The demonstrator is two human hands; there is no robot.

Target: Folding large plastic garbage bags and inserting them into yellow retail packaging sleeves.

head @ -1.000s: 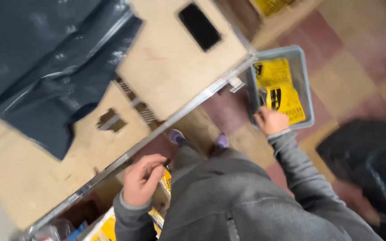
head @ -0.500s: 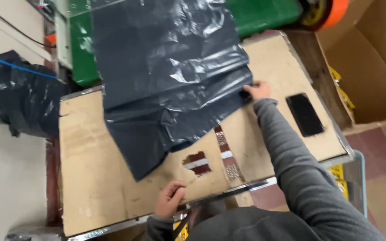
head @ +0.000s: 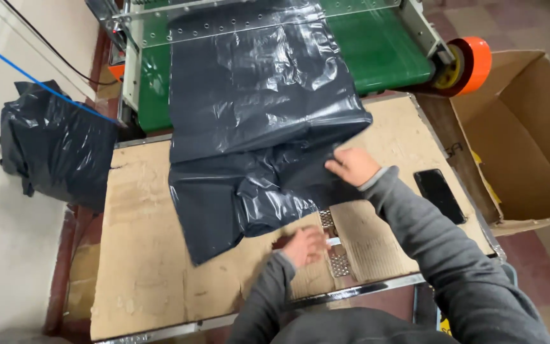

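Right hand pinches the edge of the dark plastic bag, which lies half on the cardboard-topped table, half on the green conveyor. Left hand rests flat on the cardboard w/ fingers loose, holding nothing (blurred). Best to pull evenly, keeping the bag flat.

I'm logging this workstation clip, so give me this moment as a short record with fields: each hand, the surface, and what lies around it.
left hand: resting on the cardboard-covered worktable, near a perforated metal strip
right hand: gripping the edge of the dark grey plastic bag
bag position: spread from the table onto the green conveyor belt
on table: black smartphone, right side
nearby: open brown cardboard box, orange tape roll, filled black sack
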